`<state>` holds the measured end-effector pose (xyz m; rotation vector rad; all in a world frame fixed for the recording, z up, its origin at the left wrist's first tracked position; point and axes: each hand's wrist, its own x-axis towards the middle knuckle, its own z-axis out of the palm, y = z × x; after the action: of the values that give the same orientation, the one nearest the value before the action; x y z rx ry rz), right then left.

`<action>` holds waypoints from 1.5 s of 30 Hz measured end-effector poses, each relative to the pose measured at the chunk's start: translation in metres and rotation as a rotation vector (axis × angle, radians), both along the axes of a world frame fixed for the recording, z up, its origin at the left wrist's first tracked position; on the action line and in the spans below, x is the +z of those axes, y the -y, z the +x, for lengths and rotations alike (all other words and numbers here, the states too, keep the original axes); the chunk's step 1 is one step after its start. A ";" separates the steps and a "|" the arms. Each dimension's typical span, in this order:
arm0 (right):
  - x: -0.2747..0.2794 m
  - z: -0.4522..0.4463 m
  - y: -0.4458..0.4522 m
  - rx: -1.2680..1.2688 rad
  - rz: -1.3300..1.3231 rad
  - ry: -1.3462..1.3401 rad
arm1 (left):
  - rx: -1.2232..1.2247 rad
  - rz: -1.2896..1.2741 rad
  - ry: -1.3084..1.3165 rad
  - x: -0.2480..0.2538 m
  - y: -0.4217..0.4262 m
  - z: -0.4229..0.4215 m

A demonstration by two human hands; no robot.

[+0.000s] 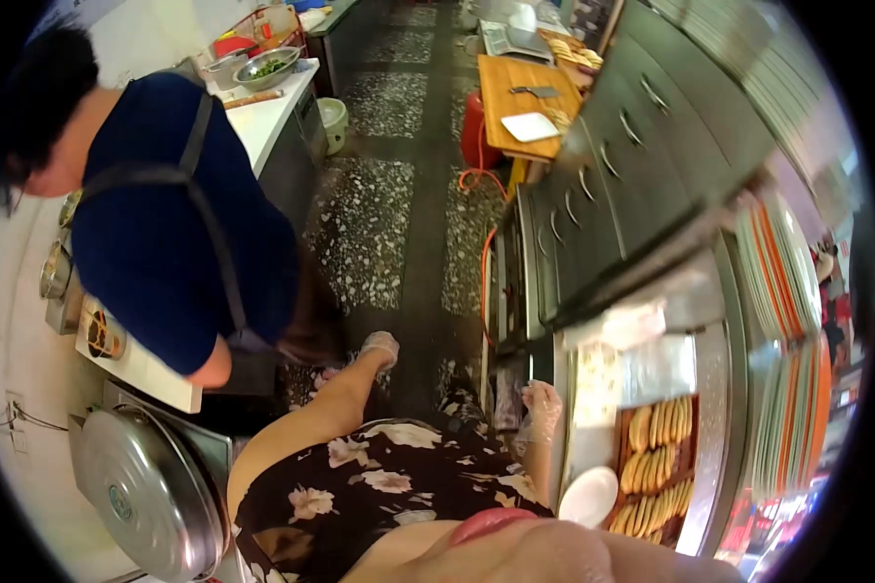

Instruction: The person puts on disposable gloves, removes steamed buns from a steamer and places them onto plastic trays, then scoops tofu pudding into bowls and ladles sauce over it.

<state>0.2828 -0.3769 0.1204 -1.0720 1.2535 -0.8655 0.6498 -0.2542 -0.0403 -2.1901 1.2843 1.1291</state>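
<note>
- The left hand point(381, 352) is out over the dark floor point(365, 219), near the co-worker. It has a thin see-through glove point(388, 339) on. The fingers look rounded in, but I cannot tell if it grips anything.
- The right hand point(542, 400) is just beside the steel counter point(583, 452), also in a see-through glove. Its fingers are bent. They are too blurry to tell if they pinch something.
- A white bowl point(588, 497) is on the counter, near the right arm.
- Next to the bowl is a brown tray point(623, 428). Three rows of long golden-brown dumplings point(659, 424) lie in it, packed close, side by side.
- Past the tray stand two tall stacks of plates point(773, 262), white with some orange.
- A co-worker point(180, 214) in a dark blue top bends over a white worktop on the left side. A steel bowl point(282, 78) of chopped greens and a rolling pin point(253, 100) are on that worktop.
- A big round steel lid point(146, 496) is low on the left.
- Farther off, a wooden table point(501, 92) has a cleaver point(535, 92) and a white plate point(530, 126) on it.
</note>
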 end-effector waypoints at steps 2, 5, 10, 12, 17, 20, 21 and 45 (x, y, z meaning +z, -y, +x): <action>-0.020 0.024 0.065 0.126 0.016 0.036 | -0.066 -0.207 0.108 -0.040 0.028 0.056; -0.015 0.096 0.158 0.246 -0.097 -0.170 | 0.360 -0.203 0.064 0.035 0.060 0.092; 0.009 0.301 0.296 0.497 -0.046 -0.040 | 0.432 0.050 0.042 0.070 0.075 0.152; 0.008 0.394 0.347 0.760 -0.181 0.021 | 0.534 -0.173 0.028 -0.027 0.028 0.181; 0.097 0.625 0.421 0.981 -0.099 0.124 | 0.717 0.069 -0.025 0.004 0.065 0.235; 0.081 0.743 0.473 0.989 -0.160 0.176 | 0.791 0.118 -0.104 -0.020 0.114 0.321; 0.076 0.780 0.488 0.987 -0.185 0.176 | 0.785 0.126 -0.126 -0.027 0.135 0.356; 0.018 1.370 1.004 0.666 0.112 0.139 | 1.872 -0.392 1.522 0.136 0.576 1.070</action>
<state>1.6532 -1.3810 0.1386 -1.2099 0.7381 -0.3458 1.7202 -0.8300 0.0962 -2.8198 -1.4812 -0.8450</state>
